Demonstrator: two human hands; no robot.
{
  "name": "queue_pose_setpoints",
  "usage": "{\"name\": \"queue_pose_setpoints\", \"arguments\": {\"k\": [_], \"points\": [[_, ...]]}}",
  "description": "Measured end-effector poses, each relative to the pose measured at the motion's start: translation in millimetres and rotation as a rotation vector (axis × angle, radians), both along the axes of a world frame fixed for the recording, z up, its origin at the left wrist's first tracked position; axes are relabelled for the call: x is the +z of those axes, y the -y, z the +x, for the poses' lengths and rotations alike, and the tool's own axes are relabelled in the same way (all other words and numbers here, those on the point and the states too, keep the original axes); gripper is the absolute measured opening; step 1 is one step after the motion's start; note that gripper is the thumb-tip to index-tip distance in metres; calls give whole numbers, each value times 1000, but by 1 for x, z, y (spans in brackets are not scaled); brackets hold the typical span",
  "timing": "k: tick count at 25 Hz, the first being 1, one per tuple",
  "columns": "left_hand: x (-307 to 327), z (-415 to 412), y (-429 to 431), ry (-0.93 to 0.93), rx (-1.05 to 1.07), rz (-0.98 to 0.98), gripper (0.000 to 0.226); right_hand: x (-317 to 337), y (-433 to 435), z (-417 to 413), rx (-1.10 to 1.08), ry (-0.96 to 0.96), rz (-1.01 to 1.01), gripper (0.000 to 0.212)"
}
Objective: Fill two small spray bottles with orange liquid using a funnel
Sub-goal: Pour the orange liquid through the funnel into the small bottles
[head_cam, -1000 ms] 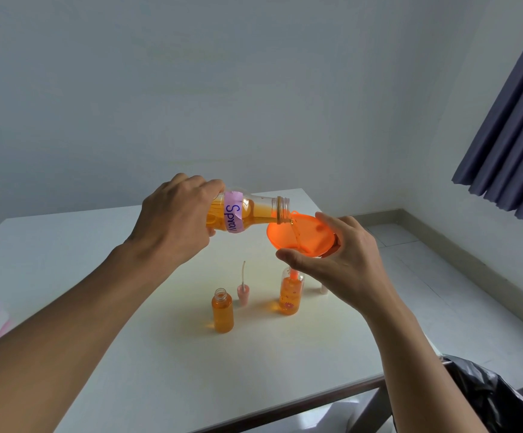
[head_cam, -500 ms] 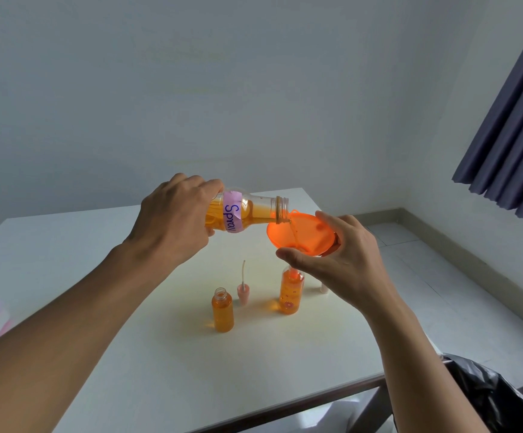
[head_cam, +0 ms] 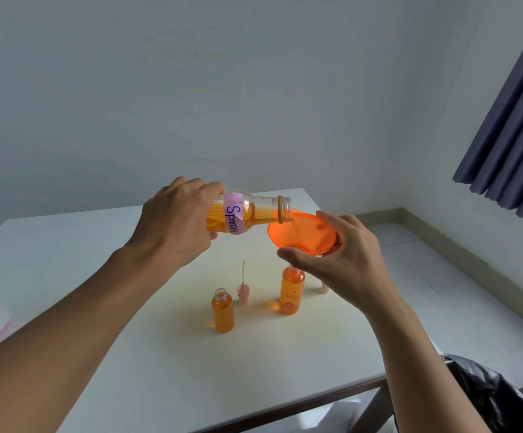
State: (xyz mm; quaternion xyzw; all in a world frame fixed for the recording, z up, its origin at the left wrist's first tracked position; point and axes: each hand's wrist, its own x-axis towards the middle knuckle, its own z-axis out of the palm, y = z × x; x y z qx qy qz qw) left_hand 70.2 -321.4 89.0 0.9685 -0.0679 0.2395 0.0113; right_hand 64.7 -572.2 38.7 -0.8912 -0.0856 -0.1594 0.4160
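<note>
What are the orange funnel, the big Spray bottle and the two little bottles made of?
Funnel: likely thin plastic, translucent orange; light glows through its wall. Big bottle: clear and glossy, probably plastic, possibly glass; liquid shows through, neck threaded. Open little bottle and little bottle under the funnel: clear too; plastic or glass, cannot tell.

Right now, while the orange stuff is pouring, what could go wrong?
The small clear flower-printed bottle under the orange plastic funnel looks nearly full, so it might overflow. Only the right hand steadies the funnel; nothing holds that bottle, so a nudge could tip it. The other small clear bottle stands open and full nearby, easy to knock.
</note>
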Motion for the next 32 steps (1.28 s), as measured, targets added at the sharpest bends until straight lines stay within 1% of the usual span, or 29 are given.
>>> {"name": "queue_pose_setpoints", "arguments": {"k": [6, 11, 13, 18, 24, 32], "points": [[-9, -4, 3, -56, 19, -117, 67, 0, -1, 0, 5, 13, -14, 106], [-16, -7, -1, -83, 25, -232, 60, 1, -1, 0, 3, 28, -5, 104], [-18, -10, -3, -83, 35, -264, 61, 1, -1, 0, -5, 34, 15, 103], [-29, -20, -8, -98, 52, -293, 70, 3, 0, 1, -15, 31, 36, 99], [-41, -26, -16, -124, 76, -327, 71, 7, 2, 3, -18, 37, 55, 98], [-44, -30, -22, -107, 80, -369, 72, 9, 1, 0, -23, 57, 53, 97]]}}
